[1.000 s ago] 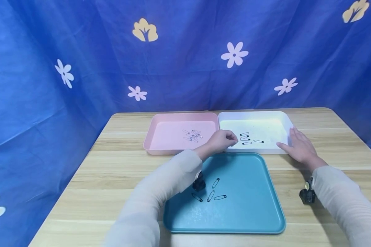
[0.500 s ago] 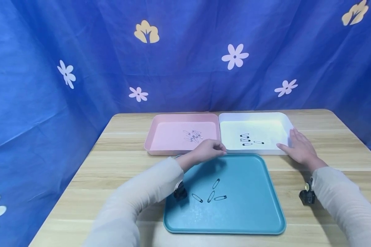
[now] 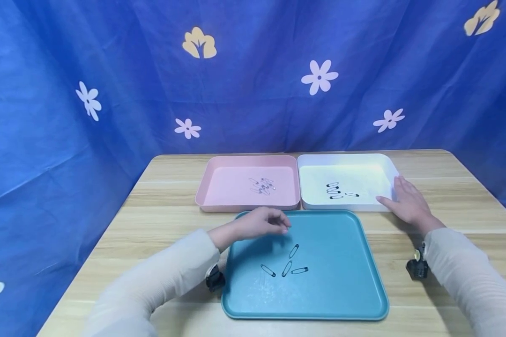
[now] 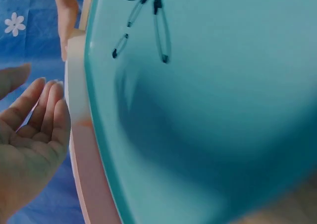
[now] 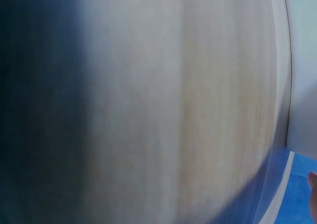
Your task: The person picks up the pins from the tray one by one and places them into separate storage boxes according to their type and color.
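Above the back left part of the teal tray (image 3: 329, 295) is my left hand (image 3: 259, 223), its fingers loosely bent and holding nothing. The left wrist view shows its bare palm (image 4: 29, 154). Several black-headed safety pins lie spread on the teal tray, one safety pin (image 3: 293, 251) being nearest that hand. My right hand (image 3: 408, 201) rests against the front right corner of the white tray (image 3: 346, 206), fingers extended. Inside the white tray lie several safety pins, among them a separate safety pin (image 3: 352, 194). In the right wrist view only a fingertip (image 5: 313, 178) shows.
Left of the white tray and touching it stands a pink tray (image 3: 223, 182) with a tangled pile of safety pins (image 3: 263, 186). All three trays are on a wooden table (image 3: 152, 220). A blue flowered cloth (image 3: 253, 107) hangs behind it.
My left hand has drawn back from the white tray's front left corner, leftward and towards me over the teal tray, and its fingers have loosened. My right hand stays in place.
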`<state>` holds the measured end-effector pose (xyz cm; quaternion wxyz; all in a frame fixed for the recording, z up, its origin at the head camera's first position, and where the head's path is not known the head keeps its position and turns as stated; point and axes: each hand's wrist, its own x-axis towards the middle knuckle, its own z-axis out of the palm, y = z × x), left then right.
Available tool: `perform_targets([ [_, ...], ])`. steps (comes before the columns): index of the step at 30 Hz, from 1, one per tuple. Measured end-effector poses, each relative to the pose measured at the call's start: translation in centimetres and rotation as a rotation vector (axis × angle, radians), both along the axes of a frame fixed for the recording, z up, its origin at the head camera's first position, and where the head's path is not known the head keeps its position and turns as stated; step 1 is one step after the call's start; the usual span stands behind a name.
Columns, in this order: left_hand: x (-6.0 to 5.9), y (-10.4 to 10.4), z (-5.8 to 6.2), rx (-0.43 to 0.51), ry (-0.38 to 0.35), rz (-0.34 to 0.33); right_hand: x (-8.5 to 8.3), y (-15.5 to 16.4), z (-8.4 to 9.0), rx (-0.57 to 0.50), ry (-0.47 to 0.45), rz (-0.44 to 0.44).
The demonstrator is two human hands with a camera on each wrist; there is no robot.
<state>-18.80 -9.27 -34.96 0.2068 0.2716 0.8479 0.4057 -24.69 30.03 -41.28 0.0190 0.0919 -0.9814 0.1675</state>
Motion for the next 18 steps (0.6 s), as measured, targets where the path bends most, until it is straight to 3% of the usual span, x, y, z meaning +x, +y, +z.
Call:
perform_targets([
  [9, 1.2, -2.5, -1.4, 0.015, -0.104, -0.105, 0.0, 0.0, -0.2, -0.005, 0.007, 0.001],
  [18, 2.2, -3.8, -2.5, -0.017, -0.138, -0.13, -0.1, -0.1, -0.1, -0.009, -0.005, 0.001],
])
